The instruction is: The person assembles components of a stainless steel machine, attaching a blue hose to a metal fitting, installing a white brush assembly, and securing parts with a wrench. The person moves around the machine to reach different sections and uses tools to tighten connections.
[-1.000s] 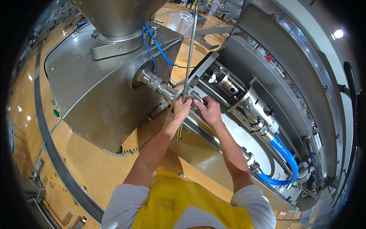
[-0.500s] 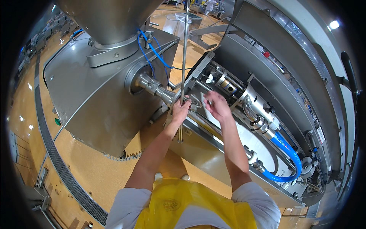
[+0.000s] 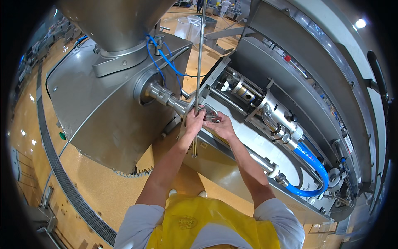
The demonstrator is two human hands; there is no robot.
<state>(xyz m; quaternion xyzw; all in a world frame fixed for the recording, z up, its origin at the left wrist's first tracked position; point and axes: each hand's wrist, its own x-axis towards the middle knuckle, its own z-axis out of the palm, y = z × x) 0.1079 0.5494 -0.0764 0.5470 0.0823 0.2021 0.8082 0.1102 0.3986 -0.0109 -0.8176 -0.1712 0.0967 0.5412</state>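
Note:
My left hand (image 3: 194, 123) is closed around a thin upright metal rod (image 3: 200, 54), beside the tapered end of a steel pipe (image 3: 168, 98). Just right of it, my right hand (image 3: 222, 126) has its fingers pinched on a small metal fitting with a looped handle (image 3: 212, 111). The two hands almost touch, and they hide much of the joint between pipe and machine. Below them the rod's lower end (image 3: 195, 149) shows.
A steel hopper (image 3: 116, 25) stands over a boxy machine body (image 3: 103, 103) on the left. Right lies an opened machine with a cylinder assembly (image 3: 282, 116), a thick blue hose (image 3: 319, 166) and a raised cover (image 3: 323, 62). Thin blue tubes (image 3: 170, 58) hang near the pipe. A floor drain (image 3: 62, 178) runs at left.
My right hand has come down and left from above the machine and taken hold of the looped-handle fitting. My left hand stays at the rod.

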